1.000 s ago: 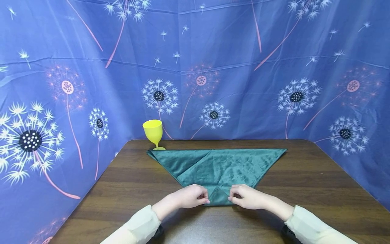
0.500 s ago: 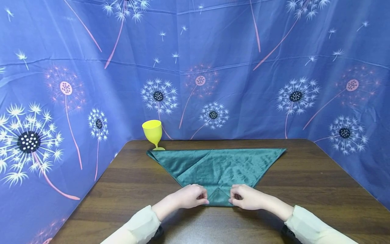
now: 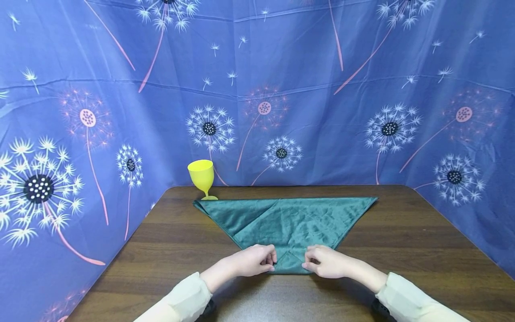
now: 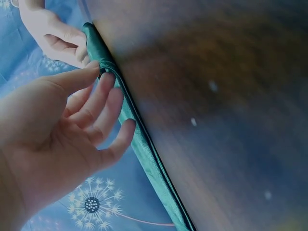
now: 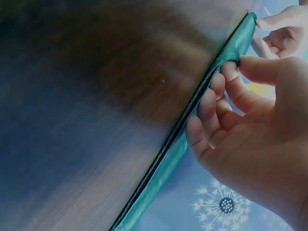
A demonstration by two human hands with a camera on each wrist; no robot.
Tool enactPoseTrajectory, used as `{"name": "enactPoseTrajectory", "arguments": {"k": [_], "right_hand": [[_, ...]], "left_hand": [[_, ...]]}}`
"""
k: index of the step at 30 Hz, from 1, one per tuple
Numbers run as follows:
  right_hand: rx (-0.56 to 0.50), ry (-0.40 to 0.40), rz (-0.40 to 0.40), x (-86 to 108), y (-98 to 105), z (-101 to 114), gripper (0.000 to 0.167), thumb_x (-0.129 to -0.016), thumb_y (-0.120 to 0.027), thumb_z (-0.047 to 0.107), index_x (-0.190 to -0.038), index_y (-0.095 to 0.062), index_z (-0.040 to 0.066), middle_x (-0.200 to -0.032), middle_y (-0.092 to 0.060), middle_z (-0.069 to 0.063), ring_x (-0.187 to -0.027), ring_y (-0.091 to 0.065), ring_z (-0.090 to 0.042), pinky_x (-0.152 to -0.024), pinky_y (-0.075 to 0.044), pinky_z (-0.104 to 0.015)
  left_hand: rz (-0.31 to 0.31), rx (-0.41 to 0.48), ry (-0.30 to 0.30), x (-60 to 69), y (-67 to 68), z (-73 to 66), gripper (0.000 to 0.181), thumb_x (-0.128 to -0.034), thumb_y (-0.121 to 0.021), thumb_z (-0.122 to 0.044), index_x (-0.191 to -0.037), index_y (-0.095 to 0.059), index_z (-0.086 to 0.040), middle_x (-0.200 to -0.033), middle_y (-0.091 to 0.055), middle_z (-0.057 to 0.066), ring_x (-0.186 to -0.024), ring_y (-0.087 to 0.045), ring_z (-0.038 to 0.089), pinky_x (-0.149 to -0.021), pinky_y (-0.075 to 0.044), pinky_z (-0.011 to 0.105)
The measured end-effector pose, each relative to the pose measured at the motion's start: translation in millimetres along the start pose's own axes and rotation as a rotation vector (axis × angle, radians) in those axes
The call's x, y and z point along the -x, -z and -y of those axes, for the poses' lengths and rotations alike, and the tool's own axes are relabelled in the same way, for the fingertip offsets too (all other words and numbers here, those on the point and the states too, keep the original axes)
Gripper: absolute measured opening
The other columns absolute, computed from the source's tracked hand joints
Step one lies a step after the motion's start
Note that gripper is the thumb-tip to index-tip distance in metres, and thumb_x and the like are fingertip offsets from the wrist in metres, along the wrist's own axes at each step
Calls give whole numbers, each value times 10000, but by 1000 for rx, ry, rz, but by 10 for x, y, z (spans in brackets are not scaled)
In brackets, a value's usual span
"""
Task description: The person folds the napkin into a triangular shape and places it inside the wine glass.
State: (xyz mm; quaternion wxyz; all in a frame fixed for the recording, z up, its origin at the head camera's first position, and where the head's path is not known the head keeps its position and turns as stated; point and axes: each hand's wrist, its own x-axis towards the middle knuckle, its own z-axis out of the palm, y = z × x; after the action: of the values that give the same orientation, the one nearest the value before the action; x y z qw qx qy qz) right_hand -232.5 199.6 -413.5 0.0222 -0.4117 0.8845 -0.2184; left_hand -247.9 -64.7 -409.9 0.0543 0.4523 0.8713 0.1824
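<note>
A satiny green cloth (image 3: 297,223) lies folded on the table, its long straight edge at the far side and its sides narrowing toward me. At its short near edge, my left hand (image 3: 253,260) pinches the left end between thumb and index finger. My right hand (image 3: 327,261) pinches the right end of the same edge in the same way. Between the hands, a small triangular crease shows in the fabric. In the left wrist view, the other fingers of the left hand (image 4: 72,120) lie loosely curved along the cloth's folded edge (image 4: 149,159). Similar curved fingers show on the right hand (image 5: 260,115).
Behind the cloth's far left corner stands a yellow goblet (image 3: 202,175), upright, its foot partly hidden by the fabric. The brown wooden table (image 3: 402,241) extends on both sides. Blue curtains with a dandelion print (image 3: 322,112) hang along its back and sides.
The head view has shifted very slightly. Both hands keep their pinch on the near edge, and the cloth and goblet stay put.
</note>
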Motion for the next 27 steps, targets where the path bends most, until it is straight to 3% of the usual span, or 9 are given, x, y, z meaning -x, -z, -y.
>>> {"name": "enactPoseTrajectory", "arguments": {"k": [4,7,16,20,27], "right_hand": [[14,-4,-18,5,-6,4,320,-931,-564,239,-625,-498,169,-653,-370,117,-606,-293,32,-562,-286,-142],[11,-8,-26,7,-12,-1,324,-923,-580,242,-617,-497,173,-658,-387,106,-609,-304,35,-557,-295,-137],[-59,-49,-13,-7,-4,-5,147,-875,-655,207,-811,-530,162,-801,-467,71,-682,-417,-8,-608,-390,-170],[-67,11,0,-31,-6,4,80,-860,-667,136,-904,-604,159,-890,-514,73,-754,-479,-23,-669,-445,-196],[-64,128,-19,-69,-15,-3,170,-829,-674,34,-959,-688,143,-948,-568,68,-812,-537,-27,-709,-489,-194]], "left_hand": [[22,29,-76,-14,1,15,220,-891,-625,-87,-1101,-561,-100,-815,-624,-47,-702,-510,-50,-665,-435,83],[23,16,-102,-13,3,22,238,-888,-624,-77,-1123,-609,-114,-814,-608,-53,-698,-492,-53,-659,-426,77],[42,-61,-86,-2,16,7,181,-893,-632,-135,-1062,-697,-124,-868,-605,-50,-745,-511,-42,-699,-407,57],[63,-57,-66,2,26,-7,208,-869,-668,-165,-1071,-703,-128,-897,-606,-31,-735,-536,-26,-688,-405,52],[65,-55,-52,4,25,-7,219,-862,-673,-139,-1078,-708,-128,-881,-593,-36,-705,-526,-19,-663,-394,48]]}}
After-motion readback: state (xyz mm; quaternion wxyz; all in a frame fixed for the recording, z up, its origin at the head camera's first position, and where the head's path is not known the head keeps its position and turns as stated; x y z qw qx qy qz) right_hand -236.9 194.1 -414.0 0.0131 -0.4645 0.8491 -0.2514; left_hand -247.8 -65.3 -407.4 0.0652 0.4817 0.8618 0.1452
